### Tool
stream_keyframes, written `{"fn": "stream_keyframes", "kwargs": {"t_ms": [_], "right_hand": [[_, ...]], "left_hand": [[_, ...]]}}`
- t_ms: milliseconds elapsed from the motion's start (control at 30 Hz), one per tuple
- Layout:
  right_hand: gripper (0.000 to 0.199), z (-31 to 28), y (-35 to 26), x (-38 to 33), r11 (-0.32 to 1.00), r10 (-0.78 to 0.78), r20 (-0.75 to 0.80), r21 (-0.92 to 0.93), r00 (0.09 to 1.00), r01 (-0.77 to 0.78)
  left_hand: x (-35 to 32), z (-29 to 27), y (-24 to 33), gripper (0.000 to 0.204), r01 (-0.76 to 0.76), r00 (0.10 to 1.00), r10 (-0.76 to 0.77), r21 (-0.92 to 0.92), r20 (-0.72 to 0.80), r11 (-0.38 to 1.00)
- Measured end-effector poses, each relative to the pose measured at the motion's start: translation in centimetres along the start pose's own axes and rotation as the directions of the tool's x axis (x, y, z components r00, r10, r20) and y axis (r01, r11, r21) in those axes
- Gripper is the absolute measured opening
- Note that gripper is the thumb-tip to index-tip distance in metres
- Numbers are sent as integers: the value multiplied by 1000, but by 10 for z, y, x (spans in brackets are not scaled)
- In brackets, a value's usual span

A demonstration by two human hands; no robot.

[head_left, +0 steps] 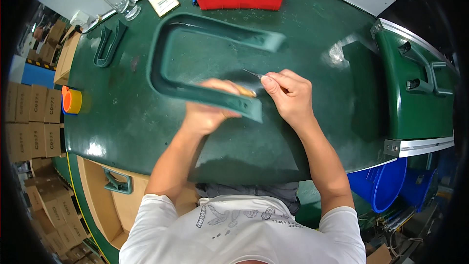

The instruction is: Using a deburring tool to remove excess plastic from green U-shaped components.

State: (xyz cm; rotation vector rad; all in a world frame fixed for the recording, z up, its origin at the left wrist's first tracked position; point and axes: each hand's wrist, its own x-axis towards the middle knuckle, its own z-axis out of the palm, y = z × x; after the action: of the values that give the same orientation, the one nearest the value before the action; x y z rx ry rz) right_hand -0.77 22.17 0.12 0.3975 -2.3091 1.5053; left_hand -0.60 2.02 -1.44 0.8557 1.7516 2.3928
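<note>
My left hand (207,115) is closed round the lower arm of a large green U-shaped plastic part (155,63), held above the table with its open end to the right. At that hand's fingertips shows something yellowish-orange (245,91), perhaps a finger cover; motion blurs it. My right hand (293,95) pinches a small tool with a thin pointed metal tip (252,73), a slim knife by its look. The tip points up and left, between the part's two arms and apart from them. Most of the tool's handle is hidden in my fist.
At the back stands a red bin (239,1) of small green pieces. A glass bottle (117,0), a small scale-like device (162,1) and another green part (108,44) lie back left. An orange tape roll (73,101) sits left. Right: a conveyor (415,112) carrying a green part.
</note>
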Motion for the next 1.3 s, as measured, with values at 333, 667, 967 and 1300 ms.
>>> {"fn": "stream_keyframes", "kwargs": {"t_ms": [333,667,967,1300], "right_hand": [[48,-12,-12,-2,906,198,463,251,864,-342],[46,-13,-9,-2,932,112,514,242,850,-269],[18,0,-13,-6,964,-185,296,241,937,115],[18,4,-3,-7,978,-207,-105,18,973,210]], "left_hand": [[3,-14,0,36,-71,993,67,-37,-92,997],[0,-14,1,43,0,978,0,-2,-209,1000],[4,-20,6,43,32,938,-56,-75,-341,997],[3,-3,12,41,95,931,-137,-138,-340,986]]}}
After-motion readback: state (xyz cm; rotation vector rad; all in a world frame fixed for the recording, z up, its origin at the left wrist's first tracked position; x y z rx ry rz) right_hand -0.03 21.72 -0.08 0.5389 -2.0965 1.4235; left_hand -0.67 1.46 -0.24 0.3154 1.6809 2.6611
